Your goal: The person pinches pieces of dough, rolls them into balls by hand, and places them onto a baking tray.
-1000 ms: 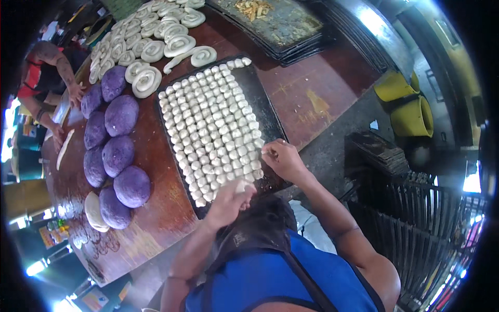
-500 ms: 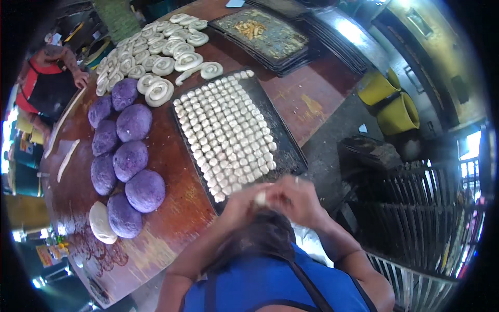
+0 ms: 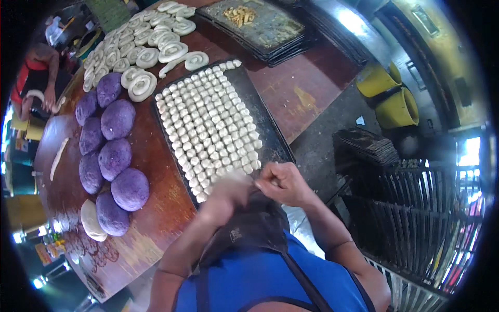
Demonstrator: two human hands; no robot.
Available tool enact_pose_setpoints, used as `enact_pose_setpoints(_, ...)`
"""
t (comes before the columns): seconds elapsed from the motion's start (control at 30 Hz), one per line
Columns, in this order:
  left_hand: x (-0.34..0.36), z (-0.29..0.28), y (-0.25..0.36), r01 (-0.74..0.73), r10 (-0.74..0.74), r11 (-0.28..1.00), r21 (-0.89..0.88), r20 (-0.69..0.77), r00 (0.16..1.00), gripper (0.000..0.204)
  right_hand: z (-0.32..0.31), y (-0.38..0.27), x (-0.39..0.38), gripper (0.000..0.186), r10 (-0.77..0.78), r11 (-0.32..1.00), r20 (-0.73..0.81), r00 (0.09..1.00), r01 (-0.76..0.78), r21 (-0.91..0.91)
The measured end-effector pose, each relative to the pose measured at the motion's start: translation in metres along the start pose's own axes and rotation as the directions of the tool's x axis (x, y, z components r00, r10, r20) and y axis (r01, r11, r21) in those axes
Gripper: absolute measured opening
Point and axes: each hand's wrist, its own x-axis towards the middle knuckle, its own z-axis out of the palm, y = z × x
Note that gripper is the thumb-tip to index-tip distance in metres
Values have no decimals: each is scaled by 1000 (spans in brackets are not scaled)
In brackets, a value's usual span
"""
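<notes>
A dark baking tray (image 3: 260, 112) lies on the table in front of me, covered with close rows of small white dough balls (image 3: 210, 127). Over its near edge is my left hand (image 3: 226, 195), its fingers smeared by motion. My right hand (image 3: 285, 183) is beside it, at the tray's near right corner, with its fingers curled closed. A small pale bit of dough (image 3: 275, 182) shows between those fingers; most of it is hidden. A dark apron (image 3: 244, 229) is just below both hands.
Large purple dough mounds (image 3: 115, 119) and a white dough piece (image 3: 92, 221) sit left on the table (image 3: 161, 208). Coiled dough ropes (image 3: 148, 57) lie beyond. Stacked trays (image 3: 260, 31) stand at the back, yellow buckets (image 3: 397, 108) to the right. Another person (image 3: 41, 73) handles a dough strip at far left.
My hands have drawn apart; the left is moving over the tray's near edge. The view has shifted slightly. The other person's long dough strip has been lifted from the table.
</notes>
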Motion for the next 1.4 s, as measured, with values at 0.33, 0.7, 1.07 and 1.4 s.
enact_pose_setpoints(0.33,4,6,-14,15,-196,839,-544,-277,941,17,-2,106,44,22,70,950,0,998,-66,-304)
enact_pose_setpoints(0.7,-40,2,-13,-368,273,902,227,361,892,42,23,-52,-40,45,-106,972,107,989,126,-200)
enact_pose_setpoints(1.07,-21,32,-10,-149,44,941,305,325,945,24,47,-21,-13,16,-150,879,-172,974,52,-474)
enact_pose_setpoints(1.4,-18,1,-19,-12,-64,963,-271,-270,961,23,-10,73,12,23,90,974,-60,994,-100,-201)
